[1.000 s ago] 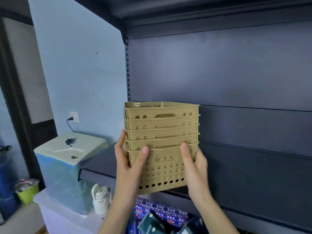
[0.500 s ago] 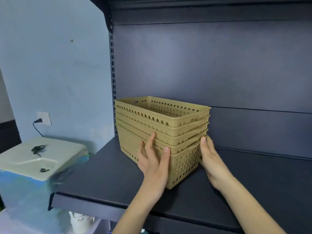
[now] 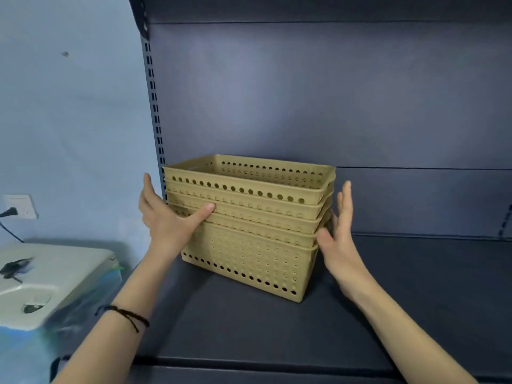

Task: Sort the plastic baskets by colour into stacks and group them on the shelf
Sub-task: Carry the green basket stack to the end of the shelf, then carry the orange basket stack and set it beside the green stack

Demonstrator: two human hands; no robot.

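A stack of several tan perforated baskets [image 3: 249, 245], nested in one another, stands on the dark shelf [image 3: 249, 328] near its left end, turned slightly askew. My left hand [image 3: 169, 220] lies flat against the stack's left end, fingers pointing up and thumb resting on the front wall. My right hand [image 3: 340, 234] is held flat with straight fingers beside the right end, its palm touching or almost touching the lower rims. Neither hand closes around the baskets. No baskets of another colour are in view.
The slotted shelf upright [image 3: 155, 106] stands just behind the stack's left corner. Left of the shelf a white-lidded container [image 3: 50, 278] sits lower down, under a wall socket [image 3: 19, 206] with a plug. The shelf board runs bare to the right of the stack.
The stack, carried in both hands a second ago, now stands on the shelf. Both hands have let go of it and flattened against its ends.
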